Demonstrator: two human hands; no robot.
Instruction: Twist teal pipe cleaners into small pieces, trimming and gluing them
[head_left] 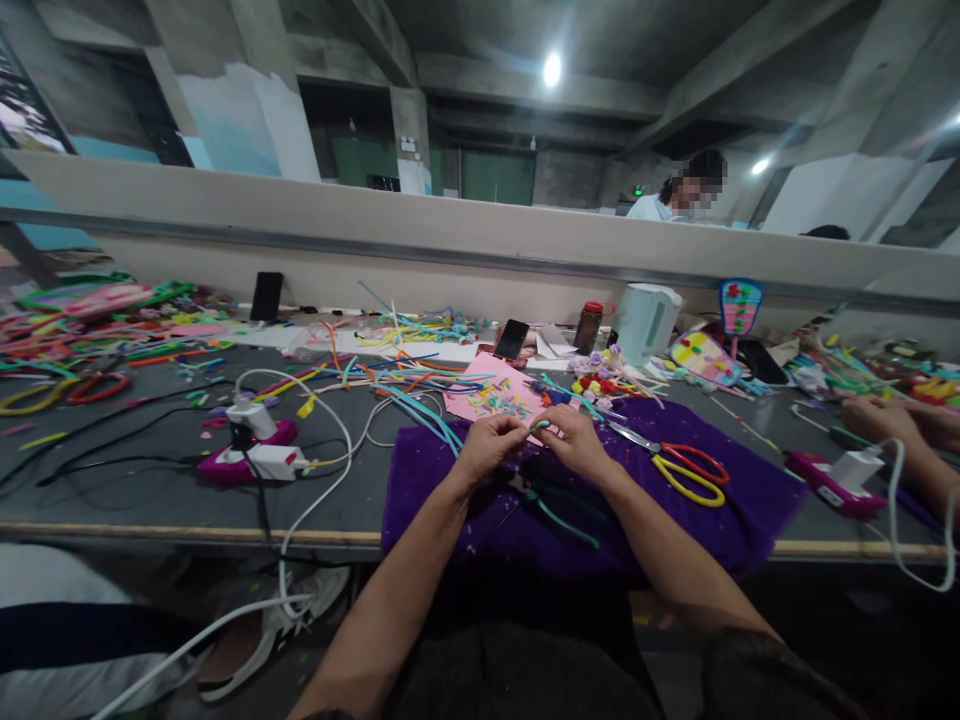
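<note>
Both hands meet over the purple cloth [465,500]. The left hand [486,447] and right hand [576,437] pinch a small green pipe cleaner [537,426] between them.

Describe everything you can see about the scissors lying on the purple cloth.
The scissors lie flat on the purple cloth, just to the right of the right hand but not touching it. They have silvery metal blades, apparently shut, pointing up-left toward the hand. The loop handles look like plastic: one red, one yellow, with the yellow nearer the table edge. Nothing holds them, and only the cloth touches them.
</note>
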